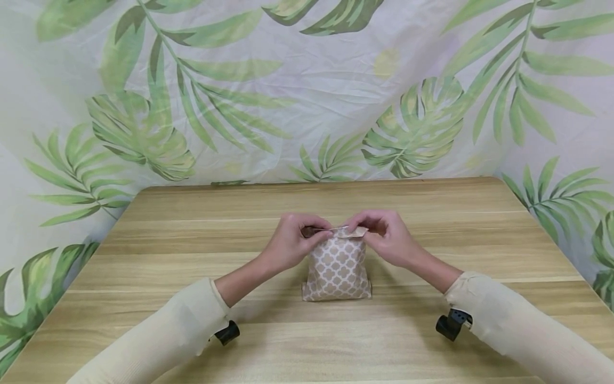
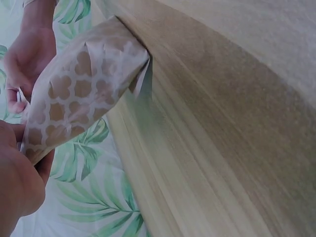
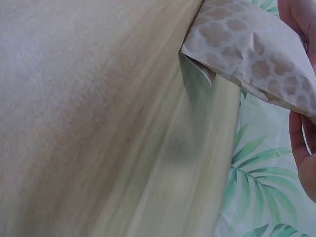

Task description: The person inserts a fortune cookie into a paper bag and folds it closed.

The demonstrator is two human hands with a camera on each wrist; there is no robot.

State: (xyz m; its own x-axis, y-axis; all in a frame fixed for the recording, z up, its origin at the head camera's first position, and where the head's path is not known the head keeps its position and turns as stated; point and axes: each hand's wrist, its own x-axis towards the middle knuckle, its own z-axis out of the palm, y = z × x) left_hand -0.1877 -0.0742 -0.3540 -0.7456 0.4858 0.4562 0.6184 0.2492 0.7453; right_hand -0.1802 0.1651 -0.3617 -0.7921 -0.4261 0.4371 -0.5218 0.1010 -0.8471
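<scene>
A tan paper bag with a white lattice pattern stands upright on the table, its body bulging and its contents hidden. Its top edge is folded over in a small flap. My left hand pinches the top left corner between thumb and fingers. At the top right corner, my right hand pinches the folded edge. The left wrist view shows the bag from its side, with the left hand at its top. In the right wrist view the right hand grips the bag's upper edge.
The wood-grain table stretches out on all sides of the bag. Behind it hangs a leaf-printed cloth. Small black wrist cameras hang under both sleeves, above the table.
</scene>
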